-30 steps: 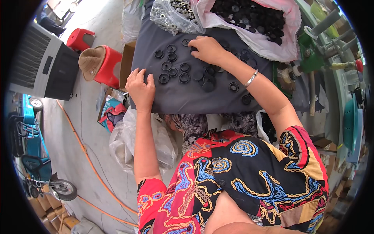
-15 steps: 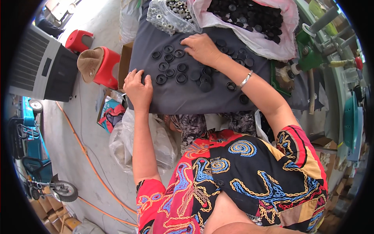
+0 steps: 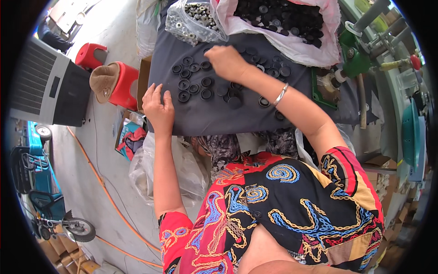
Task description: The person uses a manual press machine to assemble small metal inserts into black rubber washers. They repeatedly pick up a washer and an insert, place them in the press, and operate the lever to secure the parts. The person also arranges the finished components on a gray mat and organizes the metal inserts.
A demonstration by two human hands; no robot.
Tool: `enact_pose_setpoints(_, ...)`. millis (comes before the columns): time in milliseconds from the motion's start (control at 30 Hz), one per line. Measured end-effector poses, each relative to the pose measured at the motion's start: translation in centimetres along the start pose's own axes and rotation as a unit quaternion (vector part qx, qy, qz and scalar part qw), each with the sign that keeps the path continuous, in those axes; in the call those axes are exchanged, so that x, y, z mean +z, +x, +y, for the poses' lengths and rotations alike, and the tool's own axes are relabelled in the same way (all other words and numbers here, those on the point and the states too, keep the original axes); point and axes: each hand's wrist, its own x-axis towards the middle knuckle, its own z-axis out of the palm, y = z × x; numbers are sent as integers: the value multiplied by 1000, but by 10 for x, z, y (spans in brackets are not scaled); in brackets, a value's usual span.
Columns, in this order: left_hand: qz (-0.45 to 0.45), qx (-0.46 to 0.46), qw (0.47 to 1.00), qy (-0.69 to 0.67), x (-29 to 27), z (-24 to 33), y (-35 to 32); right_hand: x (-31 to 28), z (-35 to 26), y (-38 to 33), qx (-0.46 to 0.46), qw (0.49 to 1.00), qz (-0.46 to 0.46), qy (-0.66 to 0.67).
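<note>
My left hand [image 3: 159, 108] rests at the left edge of the dark cloth-covered table [image 3: 196, 116], fingers apart and nothing in them. Over the table's upper middle, my right hand [image 3: 228, 63] is curled downward with its fingertips drawn in. A black piece shows by those fingertips, but whatever they hold is hidden under the hand. Between the hands lie several black round caps with raised rims [image 3: 183, 85], loosely grouped and hollow side up. More black caps [image 3: 234, 101] lie under and beside my right forearm, some overlapping.
At the table's far side, a clear bag [image 3: 194, 23] holds small metal parts, and an open white sack [image 3: 278, 34] holds many black caps. A green metal device [image 3: 353, 57] stands at the right. Left of the table are a red stool [image 3: 125, 84] and a grey air cooler [image 3: 50, 82].
My right hand has curled its fingers more and shifted slightly left and down in the picture. The whole table view has moved a little left. My left hand stays at the table edge.
</note>
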Motion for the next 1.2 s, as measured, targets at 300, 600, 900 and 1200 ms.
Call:
enact_pose_setpoints(300,-25,76,997,2,-9,23,9,1,-8,2,-24,996,-81,-33)
enact_pose_setpoints(600,-55,106,993,-12,-7,20,5,-58,-41,-24,-22,972,-231,-20)
enact_pose_setpoints(900,-76,141,987,-11,-10,24,4,-48,-36,-39,0,987,-143,69)
enact_pose_setpoints(1200,-248,211,943,69,10,74,1,-10,-4,-27,7,995,1,104)
